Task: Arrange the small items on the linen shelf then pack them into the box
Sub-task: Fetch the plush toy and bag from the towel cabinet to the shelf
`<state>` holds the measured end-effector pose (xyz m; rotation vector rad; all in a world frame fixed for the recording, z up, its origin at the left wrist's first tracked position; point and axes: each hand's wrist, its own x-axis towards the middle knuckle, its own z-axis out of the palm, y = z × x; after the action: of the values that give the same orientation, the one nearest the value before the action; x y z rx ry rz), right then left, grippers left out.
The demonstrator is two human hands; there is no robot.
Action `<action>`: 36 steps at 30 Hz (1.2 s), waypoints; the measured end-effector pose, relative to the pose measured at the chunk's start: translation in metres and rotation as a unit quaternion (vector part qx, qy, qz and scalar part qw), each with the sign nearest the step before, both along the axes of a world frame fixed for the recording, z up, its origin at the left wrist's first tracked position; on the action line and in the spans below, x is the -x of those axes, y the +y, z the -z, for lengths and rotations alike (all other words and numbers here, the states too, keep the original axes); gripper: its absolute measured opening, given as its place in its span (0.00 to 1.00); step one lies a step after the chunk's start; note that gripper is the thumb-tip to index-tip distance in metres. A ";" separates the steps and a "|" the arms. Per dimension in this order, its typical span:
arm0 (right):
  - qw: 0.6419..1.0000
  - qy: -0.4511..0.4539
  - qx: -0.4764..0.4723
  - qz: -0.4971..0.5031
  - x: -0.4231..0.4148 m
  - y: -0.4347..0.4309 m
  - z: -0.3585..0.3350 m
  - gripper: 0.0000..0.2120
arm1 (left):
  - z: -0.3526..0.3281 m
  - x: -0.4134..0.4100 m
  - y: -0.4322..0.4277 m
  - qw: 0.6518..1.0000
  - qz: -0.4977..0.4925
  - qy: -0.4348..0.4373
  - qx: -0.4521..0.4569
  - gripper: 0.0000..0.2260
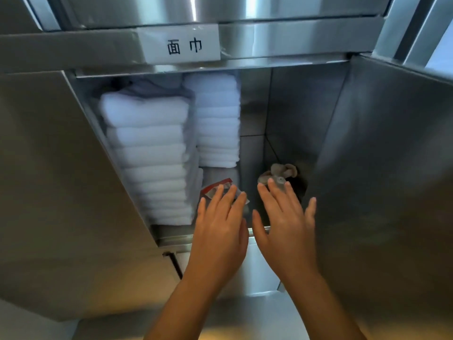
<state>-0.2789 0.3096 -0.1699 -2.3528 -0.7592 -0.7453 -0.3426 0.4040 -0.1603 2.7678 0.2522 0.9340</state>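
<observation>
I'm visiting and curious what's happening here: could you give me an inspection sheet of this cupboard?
Surface: steel shelf, bare on the right.
Job's things: red-white packet partly covered by left hand; grey item at right hand fingertips; no box seen.
Clutter: two towel stacks, left side.
Hands: both open, fingers straight.
Cables: nothing seen.
Surroundings: steel doors swung open; label above.
</observation>
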 end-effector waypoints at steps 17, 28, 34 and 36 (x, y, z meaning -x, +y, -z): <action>0.999 0.009 0.039 0.028 -0.123 0.048 0.165 0.24 | 0.168 -0.125 0.060 0.999 0.035 -0.004 -0.008 0.21; 0.997 0.017 0.071 0.011 -0.172 0.067 0.219 0.25 | 0.232 -0.177 0.084 0.999 0.039 -0.009 -0.030 0.18; 0.995 0.032 0.092 0.013 -0.203 0.080 0.228 0.23 | 0.238 -0.205 0.102 0.999 0.037 0.029 -0.026 0.20; 0.992 0.053 0.112 0.020 -0.214 0.084 0.227 0.25 | 0.237 -0.215 0.108 0.998 0.037 0.038 -0.035 0.22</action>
<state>-0.0653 0.3935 -0.3972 -2.5927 -0.7863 -0.5726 -0.1276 0.5121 -0.3977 2.8594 0.1289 0.8368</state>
